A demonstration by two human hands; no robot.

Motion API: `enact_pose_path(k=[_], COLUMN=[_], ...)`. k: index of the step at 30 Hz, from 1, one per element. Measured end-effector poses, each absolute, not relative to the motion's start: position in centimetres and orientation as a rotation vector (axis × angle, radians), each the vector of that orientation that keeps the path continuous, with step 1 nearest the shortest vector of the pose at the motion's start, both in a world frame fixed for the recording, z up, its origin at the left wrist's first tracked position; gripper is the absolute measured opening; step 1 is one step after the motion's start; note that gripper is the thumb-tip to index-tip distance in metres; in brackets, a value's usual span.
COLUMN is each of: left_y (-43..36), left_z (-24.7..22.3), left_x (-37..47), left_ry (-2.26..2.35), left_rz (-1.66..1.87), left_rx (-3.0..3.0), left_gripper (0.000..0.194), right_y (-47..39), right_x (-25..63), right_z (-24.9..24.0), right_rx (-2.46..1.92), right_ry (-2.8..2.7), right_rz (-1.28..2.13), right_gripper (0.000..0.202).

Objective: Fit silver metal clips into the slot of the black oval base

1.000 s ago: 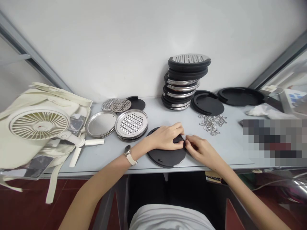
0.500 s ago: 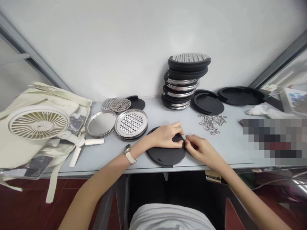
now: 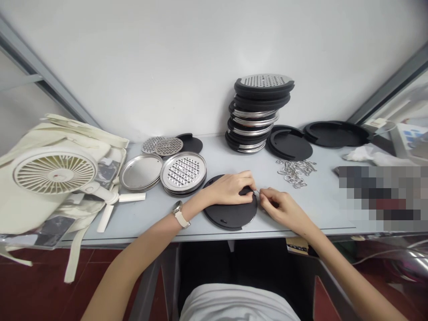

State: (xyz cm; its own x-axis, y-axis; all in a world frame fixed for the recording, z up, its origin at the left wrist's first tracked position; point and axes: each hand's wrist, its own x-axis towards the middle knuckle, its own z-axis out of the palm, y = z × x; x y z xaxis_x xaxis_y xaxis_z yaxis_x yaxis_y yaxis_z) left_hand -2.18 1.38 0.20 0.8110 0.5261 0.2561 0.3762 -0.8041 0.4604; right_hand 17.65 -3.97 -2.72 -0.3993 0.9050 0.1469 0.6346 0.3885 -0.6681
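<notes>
My left hand (image 3: 230,188) rests on a round black disc (image 3: 234,216) near the table's front edge, its thumb and fingers closed on the disc's right rim. Just right of that rim, my right hand (image 3: 279,206) pinches a small thin metal piece (image 3: 257,191) between thumb and fingertips. The piece reaches toward the left fingertips; its full shape is hidden. Beyond the right hand lies a loose pile of small wire clips (image 3: 294,171). Left of the disc sits a stack topped by a round metal grater plate (image 3: 183,173).
A tall, uneven stack of black rings and metal plates (image 3: 256,113) stands against the wall. Black round parts (image 3: 290,143) lie beside it. Shallow metal discs (image 3: 142,171) and perforated plates (image 3: 169,146) are at left, near a white fan (image 3: 55,171) on a cream bag (image 3: 23,214).
The disc has shifted slightly left and toward the wall. My right fingertips now sit a little apart from its rim, and less of the shiny piece shows.
</notes>
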Motion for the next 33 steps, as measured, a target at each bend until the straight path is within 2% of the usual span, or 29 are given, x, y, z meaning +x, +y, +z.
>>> enact_pose_path(k=[8, 17, 33], left_y=[0.79, 0.48, 0.4], left_z=[0.51, 0.66, 0.81], left_x=[-1.99, -1.92, -1.86], left_ry=[0.89, 0.78, 0.694], left_rz=[0.563, 0.512, 0.561], left_rx=[2.594, 2.539, 2.536], left_gripper=[0.023, 0.035, 0.026], right_y=[-4.11, -4.03, -3.84], right_x=[17.52, 17.44, 17.59], right_z=[-2.44, -2.41, -2.62], right_rx=[-1.351, -1.322, -1.326], right_ry=[-2.072, -2.164, -2.225], right_rz=[0.773, 0.696, 0.61], right_gripper=[0.033, 0.031, 0.03])
